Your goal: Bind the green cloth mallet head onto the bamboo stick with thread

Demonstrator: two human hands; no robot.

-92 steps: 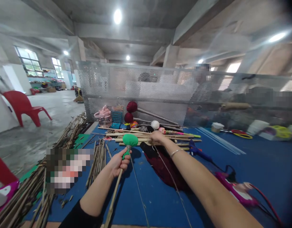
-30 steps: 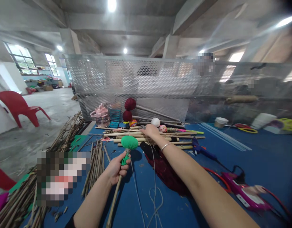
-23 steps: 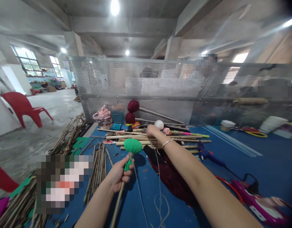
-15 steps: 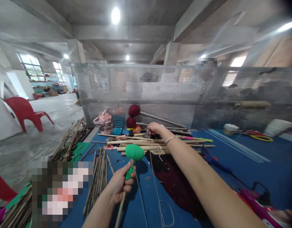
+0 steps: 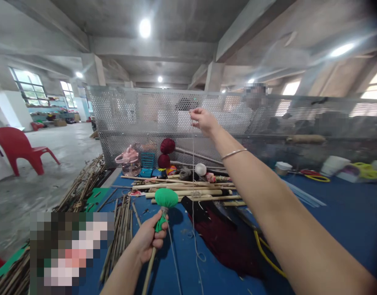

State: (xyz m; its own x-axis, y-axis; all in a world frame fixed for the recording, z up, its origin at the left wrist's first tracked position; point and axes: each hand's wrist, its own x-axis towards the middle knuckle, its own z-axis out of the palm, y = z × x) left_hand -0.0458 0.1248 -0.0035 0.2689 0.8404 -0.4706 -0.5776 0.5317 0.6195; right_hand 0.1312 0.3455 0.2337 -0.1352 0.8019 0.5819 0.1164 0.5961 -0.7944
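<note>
My left hand is closed around a wooden stick topped by a green cloth-covered mallet head. Grey string is wound at the neck under the head, and one strand runs down from it past the frame's lower edge. Raised in front of the perforated screen, my right hand pinches a thin string that hangs down to the table and curls there. Dark red cloth lies on the table to the right of the mallet.
Wooden sticks lie across the blue table, with a thin bundle at left. Behind them are two dark red mallet heads, a pink-lidded jug and a perforated metal screen. A person sits beyond it.
My right hand has risen from just above the sticks to well above the table, drawing the string up. My left hand keeps its hold on the green mallet; the view has turned slightly.
</note>
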